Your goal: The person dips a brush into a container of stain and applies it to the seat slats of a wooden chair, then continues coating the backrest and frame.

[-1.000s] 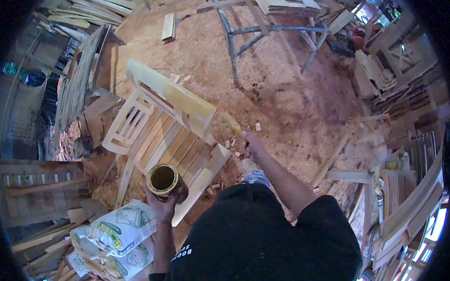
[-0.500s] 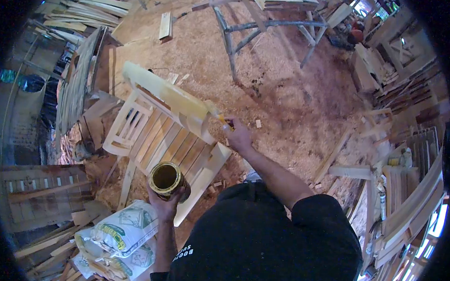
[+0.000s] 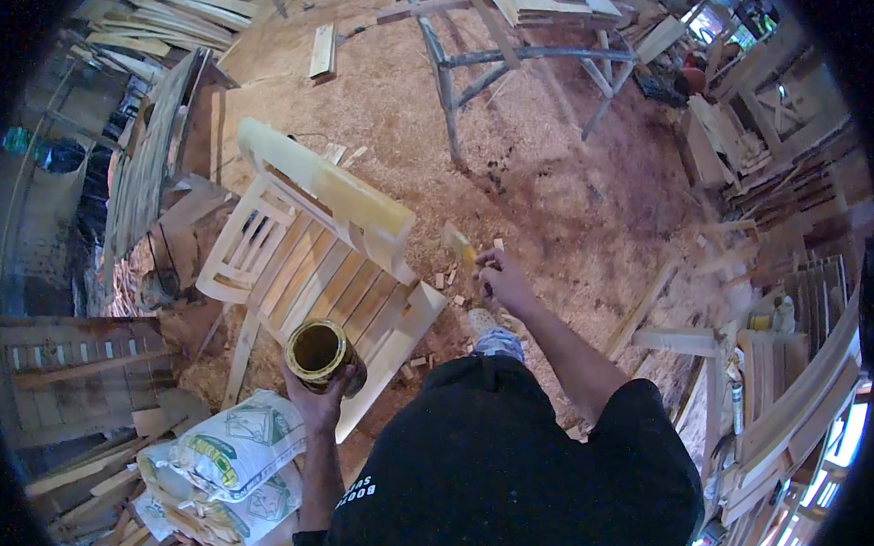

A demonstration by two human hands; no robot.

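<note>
A pale wooden slatted chair (image 3: 303, 259) stands on the sawdust floor in front of me, its top rail glossy. My left hand (image 3: 319, 396) holds an open golden tin can (image 3: 317, 351) from below, just over the chair's front seat edge. My right hand (image 3: 502, 280) grips a small paintbrush (image 3: 459, 245) with yellowish bristles. The brush is off the chair, a short way to the right of the backrest's end.
Printed sacks (image 3: 233, 458) lie at my lower left. A metal-legged trestle (image 3: 507, 54) stands ahead. Stacked planks (image 3: 157, 13) and wooden frames (image 3: 790, 362) line both sides. Small wood offcuts (image 3: 446, 278) scatter the sawdust floor by the chair.
My right hand swung the brush in to the chair's backrest end, then pulled it back to the right, off the wood. The can in my left hand stayed nearly still.
</note>
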